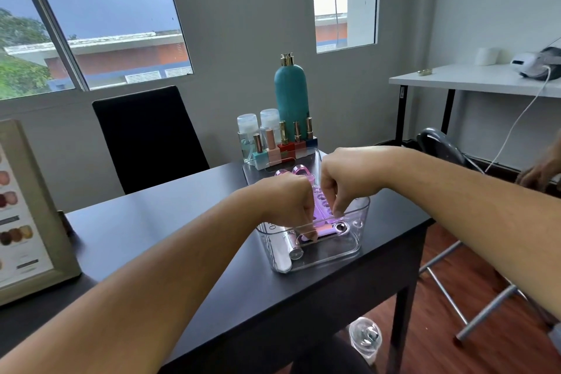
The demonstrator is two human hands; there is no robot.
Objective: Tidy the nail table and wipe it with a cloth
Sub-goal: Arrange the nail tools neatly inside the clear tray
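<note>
Two bare hands reach into a clear plastic bin (352, 247) on a dark matte table (170, 222). The bin has rounded corners and glossy see-through walls, and sits near the table's right edge. The left hand (285, 200) curls downward, fingertips pinched on a flat pink tool (315, 232) lying in the bin. The right hand (346, 182) also curls into the bin, fingers bunched close above lilac toe separators (323, 206); whether it grips anything cannot be told. A silvery cylinder (296, 252) and a pale flat file (280, 263) lie along the bin's left wall.

Behind the bin stands a clear tray (252, 173) holding square-based polish bottles (280, 150) in teal, peach, red and white, each with a slim gold cap. Two frosted pump bottles (259, 124) and a tall smooth teal bottle (291, 94) with a gold top stand at the back. At the left edge, a framed chart (27, 215) shows nail colour swatches; its writing is too blurred to read. A black chair (145, 136) faces the table's far side. No cloth is in view.
</note>
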